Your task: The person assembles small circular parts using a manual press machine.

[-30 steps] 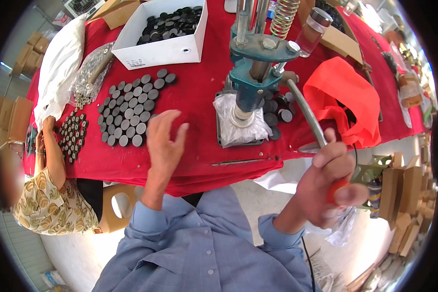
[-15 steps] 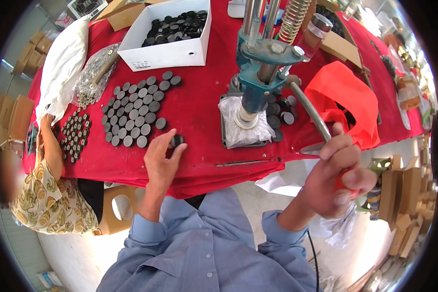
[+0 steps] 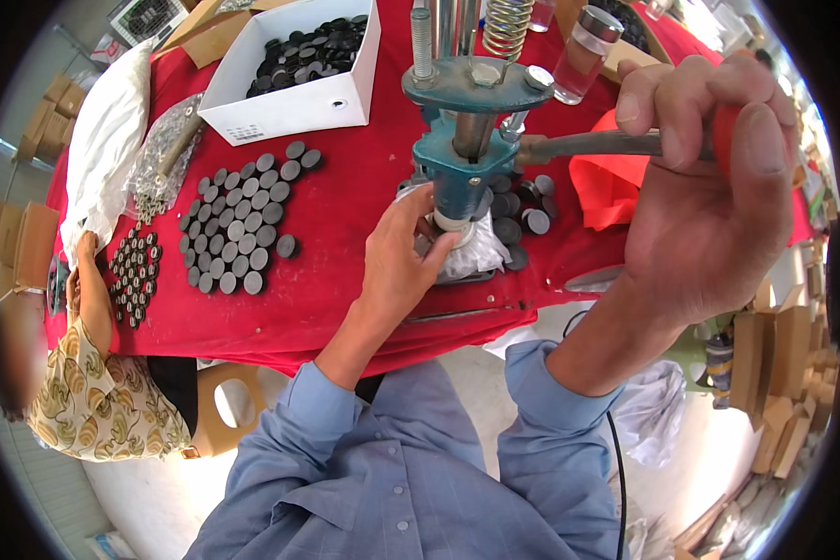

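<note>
My left hand (image 3: 399, 252) is at the base of a teal hand press (image 3: 462, 173), fingers closed around a small black cap just beside the white tip (image 3: 453, 224) of its ram. The fingers hide most of that cap. On the right, my raised right hand (image 3: 709, 187) grips the press's metal lever (image 3: 597, 145), wrapped about its red knob (image 3: 723, 135). Clear plastic film (image 3: 481, 250) covers the press base. Left of the press lies a group of black round caps (image 3: 233, 224), flat faces up. More dark caps (image 3: 506, 230) sit behind and right of the base.
A white box (image 3: 289, 112) of black caps stands at the back of the red-covered table. Small metal-centred parts (image 3: 135, 275) lie at the left, near a co-worker's arm (image 3: 98, 294). A glass bottle (image 3: 586, 56) and an orange-red cloth (image 3: 607, 182) are behind the lever.
My left hand has carried the black cap from the table right to the press base. My right hand has lifted the lever's end, which now points out sideways. The view has shifted slightly.
</note>
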